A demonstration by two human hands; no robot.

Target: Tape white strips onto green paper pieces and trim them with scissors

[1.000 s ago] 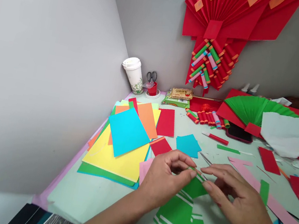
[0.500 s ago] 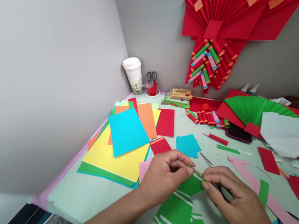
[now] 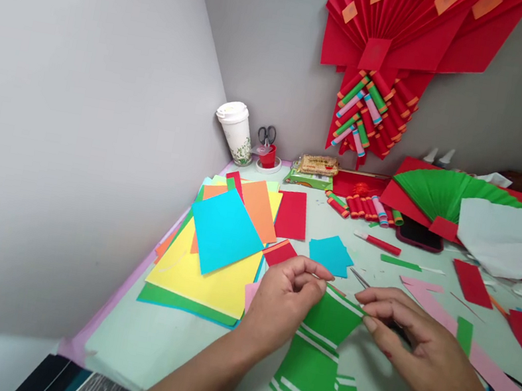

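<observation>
Between my two hands is a green paper piece (image 3: 333,317) with white tape-like strips along its top and bottom edges. My left hand (image 3: 285,304) pinches its upper left corner between thumb and fingers. At the upper right corner, my right hand (image 3: 410,340) grips it with thumb and forefinger. A sliver of orange shows behind the top edge. Under my right hand lie scissors (image 3: 358,277), their blades sticking out and the handles mostly hidden. More green pieces with white strips (image 3: 311,371) overlap on the table below, nearer to me.
Coloured paper sheets (image 3: 227,233) are piled at left, blue squares (image 3: 330,255) behind my hands. A red pen-like tool (image 3: 381,244), rolled paper tubes (image 3: 364,208) and a phone (image 3: 419,235) lie farther back. Pink paper (image 3: 480,355) stretches along the right. A white cup (image 3: 235,133) stands at the wall.
My fingertips have moved slightly apart. The green piece has turned so more of its face shows, with the strip at its bottom edge now visible.
</observation>
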